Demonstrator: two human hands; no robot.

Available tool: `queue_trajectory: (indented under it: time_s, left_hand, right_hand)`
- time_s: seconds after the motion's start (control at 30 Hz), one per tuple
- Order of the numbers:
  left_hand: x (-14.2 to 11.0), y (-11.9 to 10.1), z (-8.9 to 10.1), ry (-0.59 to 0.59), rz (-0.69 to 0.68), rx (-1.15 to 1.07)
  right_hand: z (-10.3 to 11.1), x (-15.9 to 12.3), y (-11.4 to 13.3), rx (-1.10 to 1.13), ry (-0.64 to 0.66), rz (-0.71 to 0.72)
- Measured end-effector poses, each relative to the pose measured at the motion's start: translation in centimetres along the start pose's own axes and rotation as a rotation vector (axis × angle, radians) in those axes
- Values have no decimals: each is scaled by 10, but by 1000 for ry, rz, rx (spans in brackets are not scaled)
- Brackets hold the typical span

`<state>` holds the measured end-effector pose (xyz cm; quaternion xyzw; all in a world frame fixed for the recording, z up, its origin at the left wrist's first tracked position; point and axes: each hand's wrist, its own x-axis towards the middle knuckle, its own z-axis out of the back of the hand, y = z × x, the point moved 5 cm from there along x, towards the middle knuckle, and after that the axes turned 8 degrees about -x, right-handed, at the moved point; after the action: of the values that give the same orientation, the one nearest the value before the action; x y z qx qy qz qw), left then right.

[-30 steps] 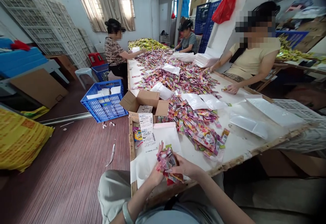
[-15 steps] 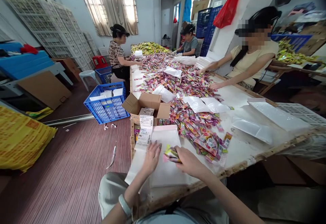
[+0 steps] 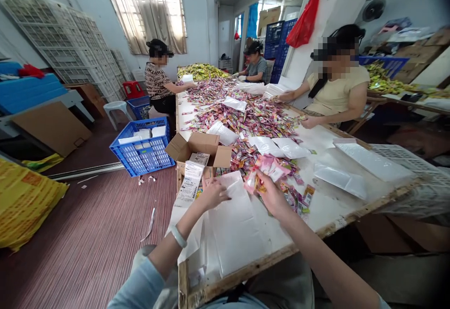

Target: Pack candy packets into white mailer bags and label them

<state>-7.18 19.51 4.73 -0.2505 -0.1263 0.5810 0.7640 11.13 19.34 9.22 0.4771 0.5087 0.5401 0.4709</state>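
Observation:
A white mailing envelope [image 3: 237,229] lies on the near end of the table, slightly turned. My left hand [image 3: 213,193] rests at its upper left edge with the fingers stretched out, beside a strip of printed labels [image 3: 190,184]. Up and to the right, my right hand [image 3: 273,197] is closed around a bunch of small candy packets [image 3: 267,168], pink and multicoloured. It is held over the near part of the packet pile [image 3: 239,116]. The packets partly hide the fingertips of that hand.
An open cardboard box [image 3: 202,146] stands past my left hand. Filled white envelopes [image 3: 339,180] lie to the right. A blue crate [image 3: 142,152] sits on the floor at left. Three people work around the table, one close by at right [image 3: 337,88].
My right hand has moved up and right from above the envelope to the pile, packets in its grip. My left hand has slid towards the envelope's top edge. The envelope has turned slightly.

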Motion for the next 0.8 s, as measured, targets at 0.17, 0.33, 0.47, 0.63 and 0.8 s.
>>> queue_trajectory:
  time_s: [0.17, 0.33, 0.47, 0.63, 0.8]
  left_hand:
    - [-62, -73, 39, -24, -174, -47]
    - [-108, -87, 37, -269, -141, 45]
    - [-119, -84, 20, -467, -220, -53]
    - [-126, -99, 18, -412, -301, -274]
    - [-135, -108, 24, -399, -303, -392]
  right_hand:
    - [-51, 6, 41, 136, 163, 72]
    - [-45, -16, 49, -388, 357, 302]
    - [-35, -43, 61, -955, 405, 613]
    - [-37, -49, 86, -1340, 671, 607]
    - [-42, -40, 103, -870, 1146, 495]
